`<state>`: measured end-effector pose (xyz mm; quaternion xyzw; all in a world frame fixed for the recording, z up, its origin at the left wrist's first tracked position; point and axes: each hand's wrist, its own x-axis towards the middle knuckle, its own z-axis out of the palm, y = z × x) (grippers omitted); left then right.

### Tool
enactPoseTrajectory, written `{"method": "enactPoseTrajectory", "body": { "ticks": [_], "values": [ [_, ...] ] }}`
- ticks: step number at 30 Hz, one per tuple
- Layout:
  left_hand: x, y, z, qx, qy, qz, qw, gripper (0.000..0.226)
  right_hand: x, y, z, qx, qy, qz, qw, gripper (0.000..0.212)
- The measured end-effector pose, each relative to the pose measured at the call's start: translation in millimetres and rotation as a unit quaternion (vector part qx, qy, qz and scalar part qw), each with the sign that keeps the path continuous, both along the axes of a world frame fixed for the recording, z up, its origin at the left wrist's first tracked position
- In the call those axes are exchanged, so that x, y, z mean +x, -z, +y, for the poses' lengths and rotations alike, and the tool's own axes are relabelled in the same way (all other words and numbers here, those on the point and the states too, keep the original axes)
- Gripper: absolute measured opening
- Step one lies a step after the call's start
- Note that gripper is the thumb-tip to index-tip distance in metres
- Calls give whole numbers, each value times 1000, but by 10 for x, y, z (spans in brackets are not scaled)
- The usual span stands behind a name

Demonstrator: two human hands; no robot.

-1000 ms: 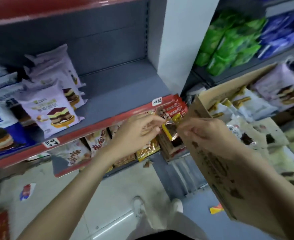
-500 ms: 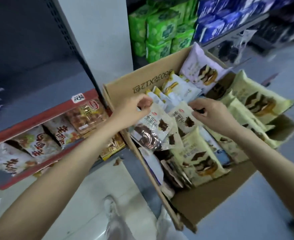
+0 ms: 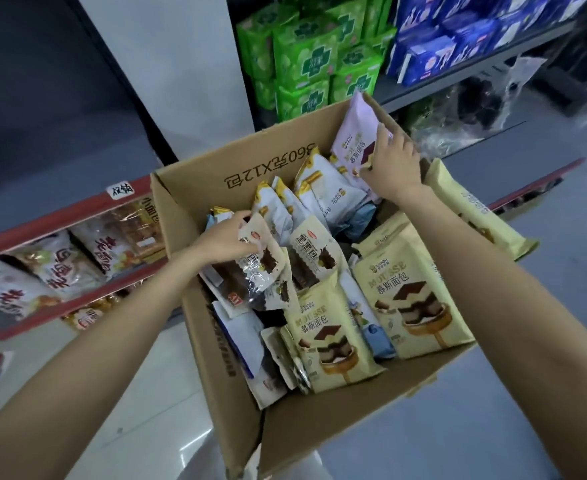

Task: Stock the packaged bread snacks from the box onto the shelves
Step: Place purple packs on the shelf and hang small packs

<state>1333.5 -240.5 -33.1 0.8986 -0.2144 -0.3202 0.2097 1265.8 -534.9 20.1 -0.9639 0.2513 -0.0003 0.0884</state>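
Your left hand point(image 3: 224, 239) pinched the top edge of a brown-and-white packet point(image 3: 262, 268) inside the box point(image 3: 195, 174). Further right, your right hand point(image 3: 394, 166) curled round a lilac packet point(image 3: 352, 143) at the far corner. Both looked light, crinkly, slippery and crushable; seams seemed safest.

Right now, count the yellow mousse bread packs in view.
3: one at the box's near side, one right of it, one at the right edge. More may be hidden.
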Motion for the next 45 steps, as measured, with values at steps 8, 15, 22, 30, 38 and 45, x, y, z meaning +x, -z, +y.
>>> {"method": "enactPoseTrajectory", "body": {
  "ticks": [8, 15, 22, 30, 38, 45],
  "values": [
    [125, 140, 42, -12, -37, 1, 999, 65, 139, 216, 106, -83, -2, 1, 997, 50],
    [40, 106, -12, -34, -41, 20, 998, 81, 186, 148, 394, -86, -98, 39, 991, 86],
    [-32, -9, -42, -54, 39, -84, 994, 19, -398, -319, 731, 36, -132, -162, 977, 72],
    [-452, -636, 482, -287, -94, -336, 892, 15, -816, -626, 913, 476, 7, -270, 837, 61],
    [-255, -1197, 1676, -402, -382, -347, 756, 5, -531, -956, 1869, 673, -31, -217, 706, 25],
    [-334, -663, 3438, -251, -438, -316, 803, 17, 127, -660, 3430, 643, -121, -138, 744, 22]
  ]
}}
